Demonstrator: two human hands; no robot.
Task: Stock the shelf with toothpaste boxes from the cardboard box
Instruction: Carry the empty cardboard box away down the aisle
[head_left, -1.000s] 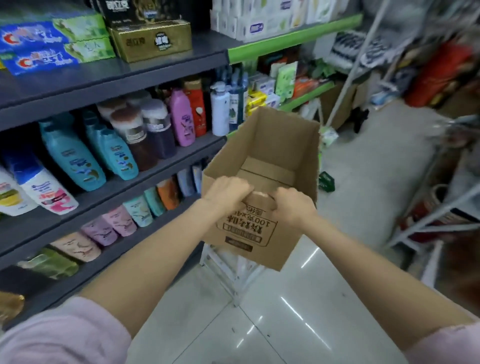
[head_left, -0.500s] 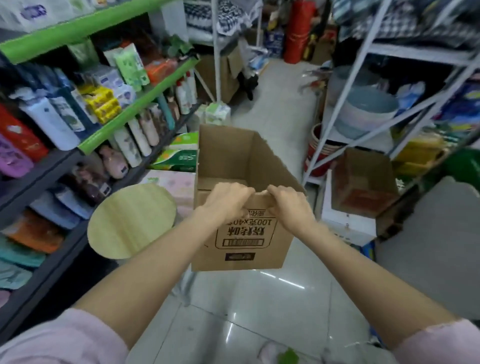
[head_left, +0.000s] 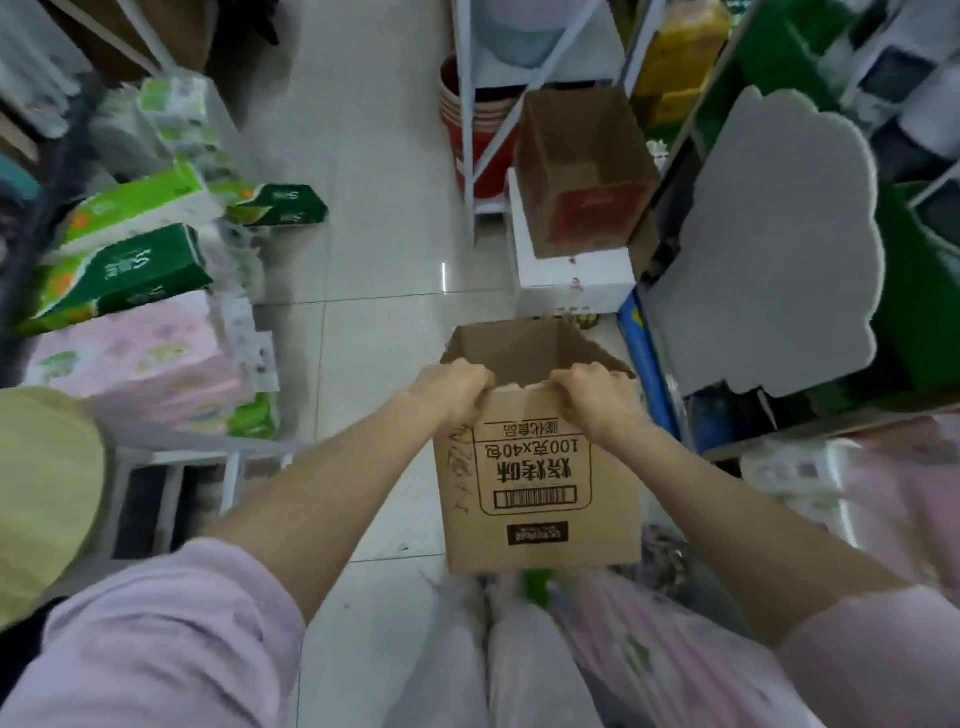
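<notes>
An open brown cardboard box (head_left: 540, 483) with black printed text hangs low over the tiled floor in front of my legs. My left hand (head_left: 451, 391) grips the near rim at its left, fingers curled over the edge. My right hand (head_left: 596, 396) grips the same rim at its right. The part of the box's inside that shows holds nothing. No toothpaste boxes and no toothpaste shelf are in view.
Green and pink tissue packs (head_left: 130, 270) pile on the floor at left, beside a round yellow stool top (head_left: 41, 493). Another cardboard box (head_left: 582, 171) sits on a white carton at right, by a white metal rack (head_left: 478, 130) and a grey foam board (head_left: 779, 249).
My view has swung from the shelves down to the aisle floor. Both hands kept their grip on the box rim and lowered the box toward the floor on the right.
</notes>
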